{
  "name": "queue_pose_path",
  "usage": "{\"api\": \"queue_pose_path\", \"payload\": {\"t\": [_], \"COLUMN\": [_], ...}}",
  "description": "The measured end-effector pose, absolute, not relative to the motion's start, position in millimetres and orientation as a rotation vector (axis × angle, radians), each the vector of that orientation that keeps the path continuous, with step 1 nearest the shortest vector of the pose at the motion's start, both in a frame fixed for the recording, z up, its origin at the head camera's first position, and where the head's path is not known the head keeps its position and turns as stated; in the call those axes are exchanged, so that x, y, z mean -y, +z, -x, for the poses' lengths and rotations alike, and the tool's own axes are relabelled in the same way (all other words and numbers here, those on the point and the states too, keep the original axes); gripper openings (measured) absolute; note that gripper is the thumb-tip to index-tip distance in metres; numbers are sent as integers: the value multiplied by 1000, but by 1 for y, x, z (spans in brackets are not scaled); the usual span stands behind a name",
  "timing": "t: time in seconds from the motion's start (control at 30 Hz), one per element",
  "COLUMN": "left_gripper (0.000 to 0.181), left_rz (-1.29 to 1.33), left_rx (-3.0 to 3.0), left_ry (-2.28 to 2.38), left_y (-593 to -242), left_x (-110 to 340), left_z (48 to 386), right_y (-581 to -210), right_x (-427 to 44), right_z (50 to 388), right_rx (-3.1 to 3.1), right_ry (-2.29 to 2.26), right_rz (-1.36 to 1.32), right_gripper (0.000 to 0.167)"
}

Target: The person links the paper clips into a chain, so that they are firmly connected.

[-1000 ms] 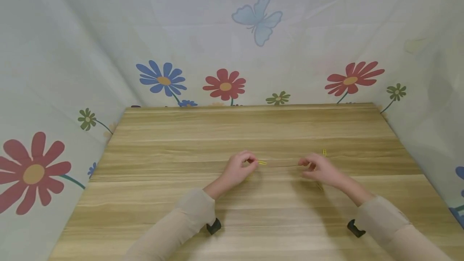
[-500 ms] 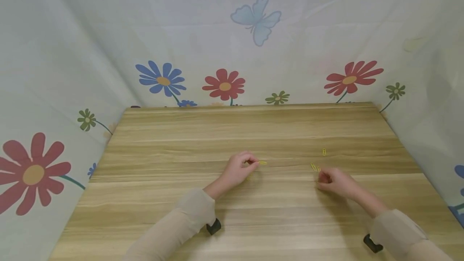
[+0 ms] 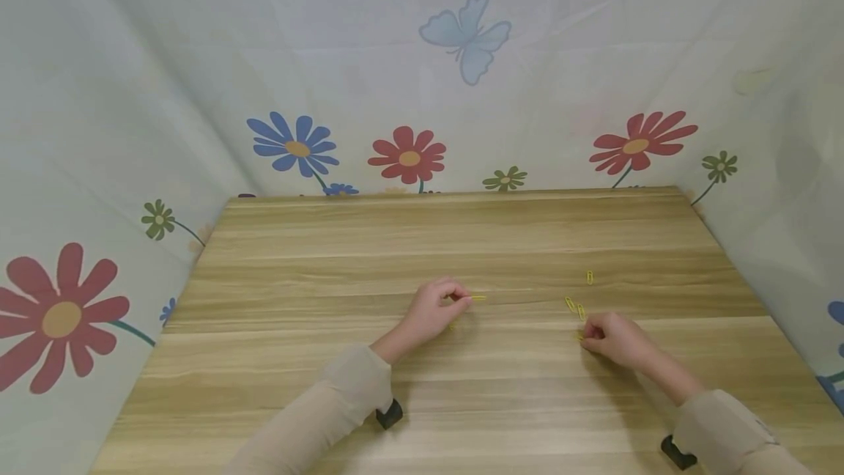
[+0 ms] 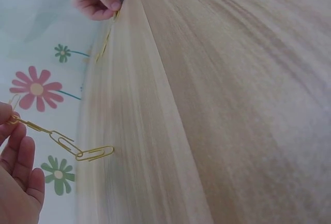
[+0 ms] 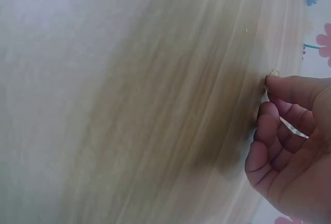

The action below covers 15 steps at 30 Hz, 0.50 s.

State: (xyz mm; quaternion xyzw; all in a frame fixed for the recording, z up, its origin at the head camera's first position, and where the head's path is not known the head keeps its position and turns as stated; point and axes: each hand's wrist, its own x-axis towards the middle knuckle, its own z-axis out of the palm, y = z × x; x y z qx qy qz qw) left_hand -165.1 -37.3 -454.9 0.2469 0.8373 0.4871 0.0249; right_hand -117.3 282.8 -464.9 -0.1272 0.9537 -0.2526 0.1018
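My left hand (image 3: 431, 311) pinches one end of a chain of linked yellow paper clips; in the left wrist view the chain (image 4: 64, 141) hangs from the fingertips down toward the wooden table. A yellow clip (image 3: 479, 297) sticks out past the left fingertips in the head view. To the right, my right hand (image 3: 616, 339) pinches a yellow paper clip (image 3: 580, 338) low over the table, mostly covered by thumb and finger. Just behind it lie two yellow clips (image 3: 570, 304) (image 3: 581, 311) close together, and farther back a single clip (image 3: 590, 278).
The wooden table (image 3: 395, 240) reaches back to a white cloth (image 3: 330, 35) printed with flowers and a butterfly, which also rises at both sides. Black wrist pieces (image 3: 389, 413) show under both sleeves.
My right hand has moved away from the left hand, rightward and nearer the table's front, uncovering the two close clips, and now pinches a clip. The left hand has barely moved.
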Motion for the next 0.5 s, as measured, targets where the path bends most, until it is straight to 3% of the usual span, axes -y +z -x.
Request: {"api": "queue_pose_path", "payload": {"t": [0.5], "left_gripper": [18], "left_rz": [-773], "left_rx": [-2587], "left_ry": [1497], "left_y": [-455], "left_x": [38], "left_z": [165], "right_y": [-442], "right_x": [-256], "right_z": [137], "right_rx": [-2719], "right_ry": [-1068], "right_rz": [409], "right_gripper": [6]}}
